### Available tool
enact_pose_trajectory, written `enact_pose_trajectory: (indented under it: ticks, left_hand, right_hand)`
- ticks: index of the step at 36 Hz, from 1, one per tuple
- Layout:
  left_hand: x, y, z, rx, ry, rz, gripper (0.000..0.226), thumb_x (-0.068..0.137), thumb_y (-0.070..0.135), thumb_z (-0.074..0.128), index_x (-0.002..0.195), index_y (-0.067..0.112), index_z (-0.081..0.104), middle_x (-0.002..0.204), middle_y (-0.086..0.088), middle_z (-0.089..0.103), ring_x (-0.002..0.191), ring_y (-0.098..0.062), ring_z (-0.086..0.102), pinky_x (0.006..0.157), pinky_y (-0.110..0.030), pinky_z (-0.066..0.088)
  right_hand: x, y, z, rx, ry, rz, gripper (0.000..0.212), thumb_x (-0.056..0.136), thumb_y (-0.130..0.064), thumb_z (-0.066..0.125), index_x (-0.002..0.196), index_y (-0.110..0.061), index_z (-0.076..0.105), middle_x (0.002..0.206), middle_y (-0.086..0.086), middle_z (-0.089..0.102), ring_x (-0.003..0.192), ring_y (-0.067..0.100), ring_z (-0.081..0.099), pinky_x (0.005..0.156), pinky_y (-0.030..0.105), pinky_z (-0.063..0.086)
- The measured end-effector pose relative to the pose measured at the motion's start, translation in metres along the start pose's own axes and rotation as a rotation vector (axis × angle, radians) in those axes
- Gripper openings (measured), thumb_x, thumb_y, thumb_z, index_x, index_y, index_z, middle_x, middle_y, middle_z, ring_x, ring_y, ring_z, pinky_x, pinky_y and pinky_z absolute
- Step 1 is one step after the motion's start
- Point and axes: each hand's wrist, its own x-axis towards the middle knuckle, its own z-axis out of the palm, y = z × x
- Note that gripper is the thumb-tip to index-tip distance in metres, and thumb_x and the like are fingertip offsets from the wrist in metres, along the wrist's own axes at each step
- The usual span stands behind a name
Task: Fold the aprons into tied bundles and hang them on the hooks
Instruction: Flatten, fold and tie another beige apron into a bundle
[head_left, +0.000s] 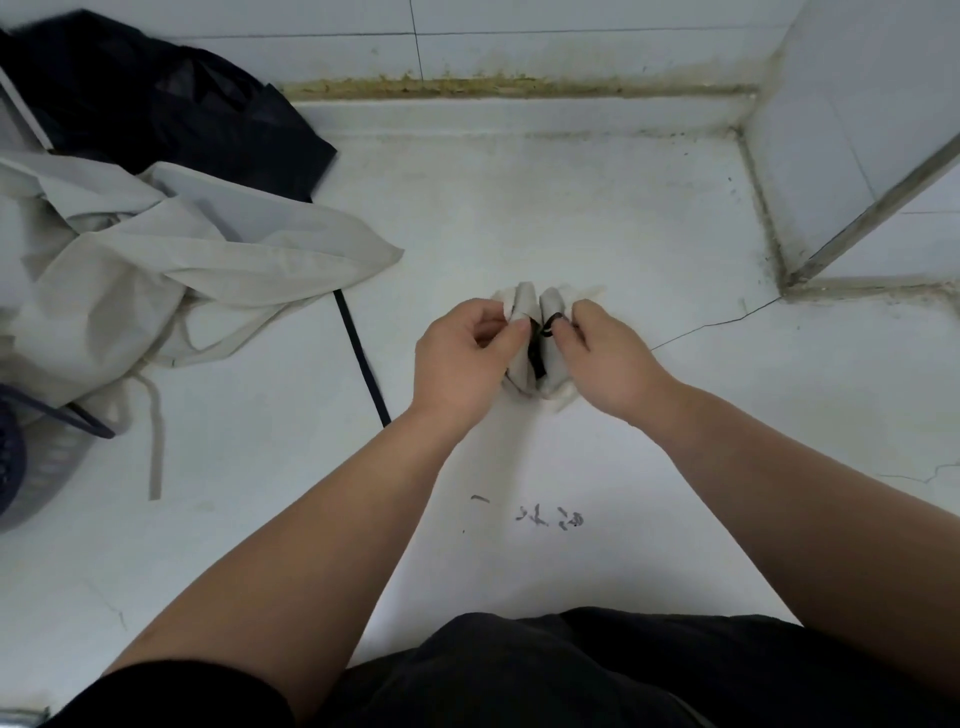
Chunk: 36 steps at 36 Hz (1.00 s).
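Head view takes in a white, stained tiled surface with a small folded bundle of pale beige apron cloth lying near its middle, and everything else is placed from that bundle. Well to its left sprawls a loose heap of pale beige aprons, with a crumpled black cloth beyond the heap and a grey plastic basket nearer the person, cut off by the frame edge. Just left of the bundle a long black strap trails across the surface. The left hand and right hand flank the bundle, each with curled fingers, thumb and forefinger pinching the thin black tie that runs down the bundle's middle. The step looks like knotting (or tightening) that tie. If either pinch slackens before the knot bites, the narrow tie could slip and the springy folds open; an uneven pull might drag the tie off one end. Both hands cover the bundle's sides, so whether a knot is already formed cannot be told, and no hooks are in view.
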Motion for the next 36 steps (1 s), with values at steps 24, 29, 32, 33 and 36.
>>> enact_pose_trajectory:
  ticks: [24, 29, 32, 33, 36]
  left_hand:
    - [-0.018, -0.028, 0.004, 0.241, 0.234, 0.539, 0.019, 0.088, 0.016, 0.062, 0.100, 0.012, 0.076, 0.095, 0.012, 0.057, 0.087, -0.016, 0.062, 0.080, -0.008, 0.044]
    - [-0.016, -0.025, 0.000, 0.186, 0.174, 0.397, 0.020, 0.090, 0.012, 0.060, 0.102, 0.018, 0.076, 0.096, 0.014, 0.065, 0.097, -0.013, 0.057, 0.086, -0.010, 0.041]
    - [-0.016, -0.017, -0.001, 0.127, 0.100, 0.263, 0.022, 0.095, 0.014, 0.058, 0.098, 0.034, 0.067, 0.074, 0.015, 0.062, 0.079, -0.003, 0.053, 0.080, -0.017, 0.044]
    - [-0.017, -0.015, 0.000, 0.097, 0.098, 0.212, 0.020, 0.095, 0.015, 0.058, 0.096, 0.032, 0.069, 0.074, 0.018, 0.060, 0.075, -0.003, 0.053, 0.080, -0.020, 0.045]
    - [-0.017, -0.015, 0.002, -0.035, 0.104, 0.086, 0.017, 0.094, 0.017, 0.059, 0.103, 0.020, 0.073, 0.088, 0.014, 0.068, 0.085, -0.003, 0.061, 0.085, -0.019, 0.047]
  right_hand:
    - [-0.014, -0.004, 0.009, 0.036, 0.151, -0.308, 0.039, 0.097, -0.014, 0.051, 0.059, -0.022, 0.045, 0.067, -0.009, 0.040, 0.067, 0.009, 0.041, 0.061, 0.016, 0.029]
    - [-0.017, -0.014, -0.001, 0.259, -0.029, -0.224, 0.026, 0.102, -0.016, 0.041, 0.101, -0.023, 0.066, 0.083, -0.012, 0.051, 0.076, 0.002, 0.047, 0.070, 0.008, 0.036]
    - [-0.019, -0.014, 0.002, 0.484, 0.056, -0.112, 0.025, 0.100, -0.017, 0.045, 0.121, -0.020, 0.058, 0.087, -0.009, 0.062, 0.080, -0.002, 0.057, 0.072, -0.001, 0.038]
    - [-0.019, -0.014, 0.005, 0.551, 0.089, -0.047, 0.023, 0.100, -0.020, 0.045, 0.120, -0.019, 0.055, 0.084, -0.009, 0.064, 0.079, -0.005, 0.058, 0.069, -0.001, 0.039]
    - [-0.018, -0.014, 0.011, 0.697, 0.119, 0.123, 0.021, 0.100, -0.028, 0.044, 0.106, -0.012, 0.056, 0.077, -0.011, 0.067, 0.079, 0.000, 0.061, 0.080, 0.016, 0.046]
